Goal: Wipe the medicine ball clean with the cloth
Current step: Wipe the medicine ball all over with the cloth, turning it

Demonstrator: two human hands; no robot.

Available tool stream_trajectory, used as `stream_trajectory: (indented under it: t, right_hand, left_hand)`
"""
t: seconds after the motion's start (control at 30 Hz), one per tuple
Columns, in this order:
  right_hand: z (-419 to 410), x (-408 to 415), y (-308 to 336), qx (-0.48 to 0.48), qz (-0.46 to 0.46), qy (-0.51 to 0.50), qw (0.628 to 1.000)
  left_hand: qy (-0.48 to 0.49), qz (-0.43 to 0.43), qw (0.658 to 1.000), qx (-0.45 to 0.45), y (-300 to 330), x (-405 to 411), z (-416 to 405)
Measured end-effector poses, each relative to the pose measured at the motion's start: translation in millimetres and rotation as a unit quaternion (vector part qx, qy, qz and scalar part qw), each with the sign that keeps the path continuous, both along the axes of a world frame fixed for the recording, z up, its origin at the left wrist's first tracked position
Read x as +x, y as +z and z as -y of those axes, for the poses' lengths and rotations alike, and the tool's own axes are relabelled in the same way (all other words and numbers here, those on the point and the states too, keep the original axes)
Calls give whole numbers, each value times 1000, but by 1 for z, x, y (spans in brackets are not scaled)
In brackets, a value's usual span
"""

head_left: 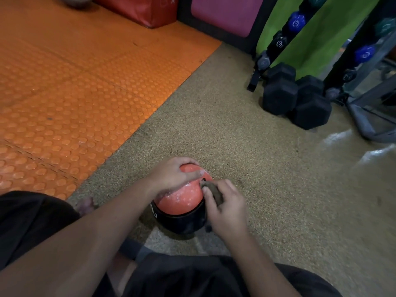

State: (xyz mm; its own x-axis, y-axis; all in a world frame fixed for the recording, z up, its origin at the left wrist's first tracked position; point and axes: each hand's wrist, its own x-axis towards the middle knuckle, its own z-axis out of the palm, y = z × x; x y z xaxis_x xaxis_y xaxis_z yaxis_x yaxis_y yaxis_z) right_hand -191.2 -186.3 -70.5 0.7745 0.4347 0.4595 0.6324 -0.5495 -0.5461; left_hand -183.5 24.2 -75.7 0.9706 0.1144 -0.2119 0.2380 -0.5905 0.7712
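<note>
An orange and black medicine ball [179, 203] sits on the speckled floor just in front of my knees. Its orange top looks wet and shiny. My left hand [171, 175] lies over the far top of the ball, fingers curled round its upper edge. My right hand [227, 207] is at the ball's right side and grips a small dark grey cloth [213, 190], pressing it against the orange surface. Most of the cloth is hidden under my fingers.
An orange studded mat [70, 88] covers the floor to the left. Black hex dumbbells [296, 97] lie at the right rear beside a dumbbell rack [285, 33]. A red pad [139, 9] and a pink mat [225, 13] stand at the back.
</note>
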Motion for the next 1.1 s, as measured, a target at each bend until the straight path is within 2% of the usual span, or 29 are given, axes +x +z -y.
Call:
stream_trajectory:
  t: [0.07,0.13,0.2,0.27,0.33,0.4,0.5,0.57,0.7,0.77,0.87,0.93,1.03,1.1]
  right_hand:
    - [-7,-20,-2,-23,16,33,999]
    - [-5,-35,-5,-91,55,106,989]
    - [-1,-23,-2,-101,69,127,984]
    - [-1,-3,0,-46,33,75,996]
    - [0,13,-2,19,-3,-32,999]
    - [1,10,-5,31,-9,-55,998]
    - [-3,-26,-3,-45,29,93,994]
    - [-2,-26,-1,-64,46,130,988]
    - [1,8,-1,68,-33,-17,997]
    - [-3,-2,0,50,-30,-4,998]
    - [-3,-27,0,-56,41,97,993]
    - [5,-11,1,-79,50,79,992]
    - [9,13,-1,-6,-15,-43,999]
    - [2,2,-1,19,-25,-32,999]
  left_hand:
    - [-1,-3,1000,-23,-1,1,-2]
    - [-6,-6,999,-36,-1,2,-5]
    - [-5,3,999,-46,-4,3,-6]
    - [0,11,998,-57,-6,3,-8]
    - [-17,7,999,-51,-6,2,-8]
    - [-33,8,999,-32,-6,2,-7]
    - [-23,19,998,-56,-11,5,-9]
    - [-19,22,997,-73,-15,6,-11]
    - [-15,24,996,-87,-16,5,-13]
    - [-24,30,996,-82,-14,4,-13]
    - [-36,37,995,-87,-11,1,-16]
    - [-41,34,996,-67,-10,-2,-14]
    - [-50,31,998,-39,-10,-1,-11]
    - [-58,34,997,-30,-11,0,-10]
